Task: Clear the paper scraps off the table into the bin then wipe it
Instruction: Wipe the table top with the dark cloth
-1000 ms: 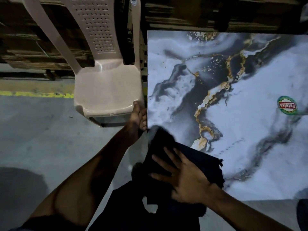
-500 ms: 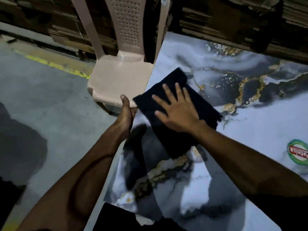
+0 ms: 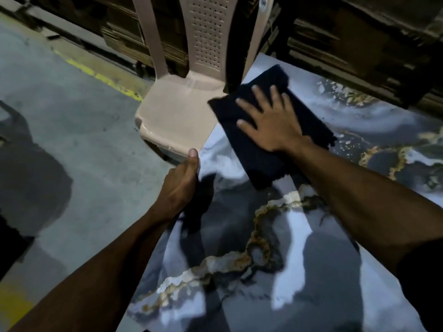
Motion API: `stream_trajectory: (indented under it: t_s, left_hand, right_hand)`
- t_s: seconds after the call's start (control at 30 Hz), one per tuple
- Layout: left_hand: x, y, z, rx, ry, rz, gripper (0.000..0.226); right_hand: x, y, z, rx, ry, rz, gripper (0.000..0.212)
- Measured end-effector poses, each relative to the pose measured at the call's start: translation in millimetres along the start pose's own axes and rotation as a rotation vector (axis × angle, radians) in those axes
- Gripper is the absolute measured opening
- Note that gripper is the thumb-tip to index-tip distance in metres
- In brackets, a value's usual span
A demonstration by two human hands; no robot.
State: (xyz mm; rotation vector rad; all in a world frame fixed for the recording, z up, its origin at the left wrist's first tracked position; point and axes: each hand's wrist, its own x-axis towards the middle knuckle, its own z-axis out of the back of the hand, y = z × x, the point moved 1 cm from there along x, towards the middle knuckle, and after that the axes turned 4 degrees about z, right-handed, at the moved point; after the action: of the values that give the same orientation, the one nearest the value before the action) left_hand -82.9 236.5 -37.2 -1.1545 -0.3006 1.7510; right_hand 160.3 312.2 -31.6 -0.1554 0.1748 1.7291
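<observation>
near the far left corner of the marble-patterned table (image 3: 299, 271), a dark cloth (image 3: 259, 149) lies flat on the surface. right hand (image 3: 273, 123) rests palm-down on the cloth, fingers spread, gripping nothing. left hand (image 3: 179, 185) is closed over the table's left edge, thumb up, just beside the cloth's near end. a beige plastic chair (image 3: 177, 111) stands against that edge on the concrete floor (image 3: 72, 140).

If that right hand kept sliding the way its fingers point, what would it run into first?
The right hand, flat on the dark cloth, points toward the table's far corner. Past the edge, the plastic chair's backrest looks nearest, though depth is hard to judge.
</observation>
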Motion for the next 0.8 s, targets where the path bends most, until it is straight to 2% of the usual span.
stream_trajectory:
  t_s: [0.07, 0.1, 0.13, 0.2, 0.27, 0.33, 0.4, 0.47, 0.53, 0.57, 0.63, 0.7, 0.73, 0.8]
  left_hand:
    - [-0.6, -3.3, -3.0, 0.073, -0.01, -0.02, 0.086]
    - [-1.6, -6.9, -3.2, 0.111, -0.014, -0.02, 0.081]
    - [-0.6, -7.3, -2.8, 0.13, -0.015, -0.007, 0.083]
    - [0.7, -7.7, -2.6, 0.14, -0.02, 0.002, 0.104]
    - [1.3, -7.8, -1.9, 0.175, -0.035, 0.005, 0.109]
    - [4.7, -8.8, -4.0, 0.2, -0.058, 0.018, 0.089]
    - [3.6, -11.3, -5.9, 0.225, -0.081, 0.011, 0.075]
    - [1.6, -12.5, -6.8, 0.246, -0.09, -0.026, 0.079]
    - [1.2, -12.7, -5.6, 0.264, -0.095, -0.031, 0.087]
    - [1.7, -12.4, -5.3, 0.27, -0.091, -0.023, 0.088]
    - [2.2, -12.7, -5.6, 0.262, -0.087, -0.018, 0.087]
    - [0.3, -14.1, -6.9, 0.269, -0.082, -0.024, 0.088]
    - [-0.2, -15.1, -6.8, 0.289, -0.081, -0.028, 0.09]
    - [0.5, -15.5, -5.0, 0.351, -0.087, -0.032, 0.088]
  right_hand:
    - [4.5, 6.8, -0.1, 0.016, 0.015, -0.036, 0.064]
    - [-2.5, 20.0, -3.8, 0.001, -0.001, 0.031, 0.063]
    - [-16.0, 37.8, -9.7, -0.002, -0.023, 0.133, 0.063]
    - [-42.4, 62.6, -16.4, 0.003, -0.048, 0.315, 0.063]
    - [-39.3, 57.8, -13.1, 0.006, -0.01, 0.403, 0.064]
    - [-10.8, 33.7, -6.6, -0.028, 0.01, 0.346, 0.065]
    - [26.8, -4.5, 0.5, -0.05, -0.03, 0.148, 0.068]
    - [55.7, -44.0, 9.3, -0.005, -0.033, -0.078, 0.068]
    - [60.2, -44.9, 12.5, 0.055, -0.014, -0.192, 0.065]
    - [53.7, -28.8, 9.2, 0.035, -0.018, -0.168, 0.065]
    - [26.5, 18.8, -0.8, 0.001, -0.04, 0.048, 0.066]
    - [1.2, 44.5, -6.1, 0.026, 0.011, 0.23, 0.067]
    - [2.5, 41.1, -4.9, 0.031, 0.035, 0.252, 0.067]
    - [24.5, 16.4, 2.5, 0.032, 0.035, 0.165, 0.068]
